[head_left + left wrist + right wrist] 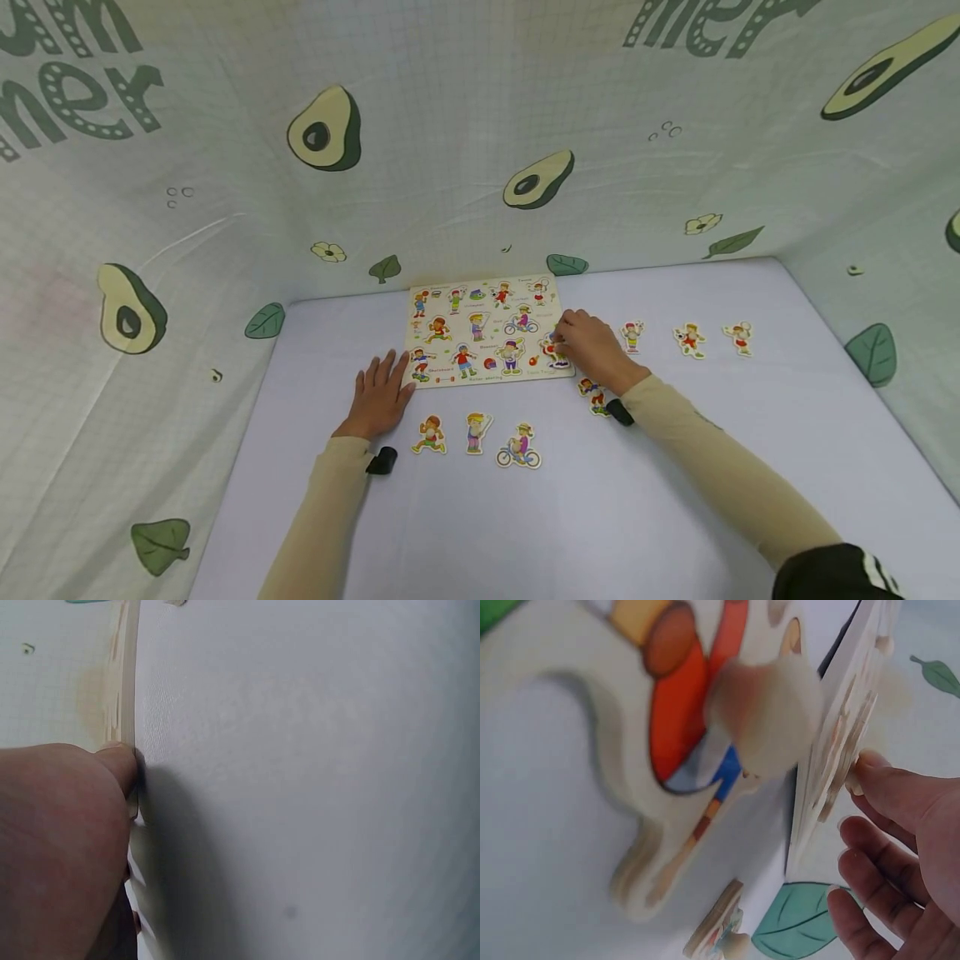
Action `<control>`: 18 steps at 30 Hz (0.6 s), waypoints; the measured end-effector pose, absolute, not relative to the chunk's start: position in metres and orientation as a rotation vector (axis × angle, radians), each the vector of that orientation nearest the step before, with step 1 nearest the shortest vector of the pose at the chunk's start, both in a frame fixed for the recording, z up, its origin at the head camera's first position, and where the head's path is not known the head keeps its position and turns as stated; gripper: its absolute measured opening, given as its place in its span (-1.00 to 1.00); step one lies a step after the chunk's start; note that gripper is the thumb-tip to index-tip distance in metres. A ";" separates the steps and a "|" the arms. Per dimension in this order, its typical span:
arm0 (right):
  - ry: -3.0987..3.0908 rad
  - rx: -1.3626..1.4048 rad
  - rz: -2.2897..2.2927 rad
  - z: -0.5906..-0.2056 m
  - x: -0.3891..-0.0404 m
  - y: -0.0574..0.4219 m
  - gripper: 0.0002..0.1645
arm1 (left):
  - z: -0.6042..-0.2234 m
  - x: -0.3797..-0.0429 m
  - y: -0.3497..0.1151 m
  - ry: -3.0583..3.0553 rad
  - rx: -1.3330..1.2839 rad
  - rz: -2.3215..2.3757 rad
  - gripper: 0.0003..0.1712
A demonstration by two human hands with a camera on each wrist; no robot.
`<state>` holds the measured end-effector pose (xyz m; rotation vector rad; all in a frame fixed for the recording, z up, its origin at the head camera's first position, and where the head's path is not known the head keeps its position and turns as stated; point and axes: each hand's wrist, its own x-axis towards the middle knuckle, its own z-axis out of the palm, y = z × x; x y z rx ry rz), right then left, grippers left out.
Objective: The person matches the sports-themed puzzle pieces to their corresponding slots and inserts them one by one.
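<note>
A pale wooden puzzle board (491, 347) printed with sports figures lies at the back of the table. My left hand (377, 398) rests at its left edge with fingers spread, and in the left wrist view the thumb (118, 763) touches the board's side. At the board's lower right corner, my right hand (597, 347) pinches a figure-shaped puzzle piece (555, 354). The right wrist view shows thumb and index finger at the knob of this piece (846, 761), which lies close against the board. A batter piece (512, 357) sits on the board's bottom row.
In front of the board lie a runner piece (430, 436), a piece with a stick (476, 433) and a cyclist piece (519, 447). Under the right wrist is another piece (593, 397). More pieces (689, 341) lie to the right. A patterned cloth (450, 167) hangs behind.
</note>
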<state>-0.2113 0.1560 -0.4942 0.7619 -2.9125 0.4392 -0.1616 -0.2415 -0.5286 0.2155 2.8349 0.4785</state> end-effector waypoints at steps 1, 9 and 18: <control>-2.918 0.761 0.436 -0.495 -0.212 0.155 -0.88 | -0.529 -0.161 -0.242 2.834 0.216 0.478 -0.22; -2.939 0.756 0.384 -0.499 -0.216 0.149 -0.88 | -0.526 -0.160 -0.241 2.847 0.225 0.495 -0.23; -2.993 0.717 0.358 -0.497 -0.217 0.143 -0.86 | -0.529 -0.159 -0.242 2.870 0.242 0.499 -0.23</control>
